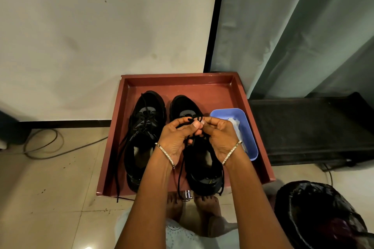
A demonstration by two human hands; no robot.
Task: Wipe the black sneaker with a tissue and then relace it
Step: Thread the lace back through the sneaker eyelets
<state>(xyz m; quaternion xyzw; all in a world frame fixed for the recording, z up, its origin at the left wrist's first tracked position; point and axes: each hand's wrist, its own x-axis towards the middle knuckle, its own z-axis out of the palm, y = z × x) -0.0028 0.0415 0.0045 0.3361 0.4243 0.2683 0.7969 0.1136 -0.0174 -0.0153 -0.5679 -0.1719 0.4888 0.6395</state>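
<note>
1. I am pinching the lace (196, 117) with the fingertips of both my left hand (175, 137) and my right hand (219, 137), directly above the black sneaker (204, 176) lying beneath my wrists.
2. Its loose ends are dangling below my wrists, so by tugging unevenly I am risking the loop slipping out.

A stained white wall (81, 36) meets glossy beige floor tiles (50, 178), beside a grey-green curtain (283, 26).

dim, warm indoor light, seemingly from above: a small glare spot sits on the floor tile (88, 247) at the bottom edge. the black sneaker (202, 183) loses detail in shadow. wide-angle distortion bends the black edge strip (215, 26) and curtain (273, 26). centre is sharp, corners softer.
</note>
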